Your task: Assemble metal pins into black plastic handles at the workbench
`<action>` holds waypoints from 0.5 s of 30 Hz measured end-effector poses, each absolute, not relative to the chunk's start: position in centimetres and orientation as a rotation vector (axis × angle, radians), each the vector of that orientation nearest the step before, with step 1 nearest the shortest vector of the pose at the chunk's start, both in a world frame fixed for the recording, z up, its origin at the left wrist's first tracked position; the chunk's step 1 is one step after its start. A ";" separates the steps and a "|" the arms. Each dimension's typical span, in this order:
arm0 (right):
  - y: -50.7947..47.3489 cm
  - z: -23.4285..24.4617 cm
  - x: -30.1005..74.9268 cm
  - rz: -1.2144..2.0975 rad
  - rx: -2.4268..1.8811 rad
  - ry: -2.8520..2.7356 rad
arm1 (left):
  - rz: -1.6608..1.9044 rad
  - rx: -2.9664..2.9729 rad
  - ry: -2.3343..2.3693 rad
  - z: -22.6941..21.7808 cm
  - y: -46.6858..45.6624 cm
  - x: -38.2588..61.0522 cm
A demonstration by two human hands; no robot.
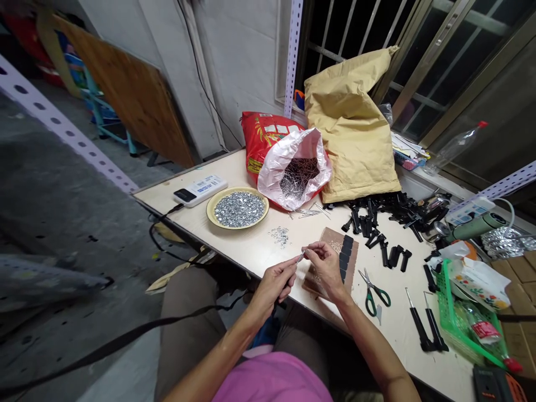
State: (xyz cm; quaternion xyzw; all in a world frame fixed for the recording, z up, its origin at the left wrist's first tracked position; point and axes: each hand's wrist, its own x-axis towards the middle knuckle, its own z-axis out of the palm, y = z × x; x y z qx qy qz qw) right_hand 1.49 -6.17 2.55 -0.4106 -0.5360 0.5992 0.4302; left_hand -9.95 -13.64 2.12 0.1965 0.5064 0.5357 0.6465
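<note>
Small thin piece (300, 257) pinched between both hands at the table's (251, 248) near edge; too small to identify. Left hand (274, 283) curled round it, right hand (327, 267) closed at thumb and fingertips. Loose metal bits (280, 237) just beyond, a gap from the yellow plate (234, 226). Printed red bag (268, 137), white device (205, 188): writing illegible.

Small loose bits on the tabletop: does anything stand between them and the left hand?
Nothing visible stands in the way: the loose bits lie just beyond the left hand, with only tabletop between; the plate sits off to their left.
</note>
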 end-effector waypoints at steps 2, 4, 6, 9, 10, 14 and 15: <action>-6.3 2.5 1.7 1.470 -1.016 -1.353 | 1.198 0.455 1.151 2.3 -13.7 -9.9; -6.5 2.3 1.9 1.415 -1.005 -1.400 | 1.176 0.457 1.145 2.5 -13.8 -9.9; -6.7 2.0 2.2 1.298 -1.000 -1.484 | 1.149 0.448 1.133 2.7 -13.8 -9.9; -6.8 1.5 2.7 0.959 -0.952 -1.715 | 1.098 0.432 1.084 2.9 -13.8 -9.9; -6.8 1.3 3.0 0.829 -0.899 -1.800 | 1.088 0.434 1.061 2.8 -13.8 -9.9; -6.8 0.8 3.6 0.589 -0.743 -1.983 | 1.059 0.452 1.018 2.6 -13.7 -10.0; -6.7 0.8 3.7 0.613 -0.778 -1.974 | 1.048 0.455 1.016 2.5 -13.6 -10.1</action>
